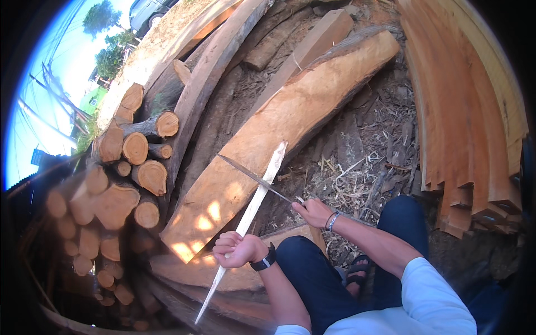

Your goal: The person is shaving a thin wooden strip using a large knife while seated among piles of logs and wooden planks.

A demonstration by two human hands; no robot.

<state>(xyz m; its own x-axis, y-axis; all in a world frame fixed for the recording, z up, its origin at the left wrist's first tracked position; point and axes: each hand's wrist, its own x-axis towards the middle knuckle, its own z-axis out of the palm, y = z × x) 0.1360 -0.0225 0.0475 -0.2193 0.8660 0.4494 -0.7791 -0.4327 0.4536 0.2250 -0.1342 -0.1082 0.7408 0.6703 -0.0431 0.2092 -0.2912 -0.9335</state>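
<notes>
My left hand [240, 249] is closed around a long, pale, peeled wooden stick [258, 196]. The stick slants from a pointed end at the lower left up to a blunt end over a thick sawn slab [304, 106]. In my right hand [314, 213] is the handle of a long, dark-bladed machete [245, 171]. Its blade crosses the stick near the upper part and reaches left over the slab. From this view I cannot tell whether the edge bites into the wood. My right fingers hide most of the handle.
Cut logs [135, 148] are stacked on the left. Sawn planks [458, 111] stand in a pile on the right. Wood shavings [349, 178] litter the ground beyond my knees. More beams [324, 42] lie behind the slab, and another slab [223, 276] lies beside my left leg.
</notes>
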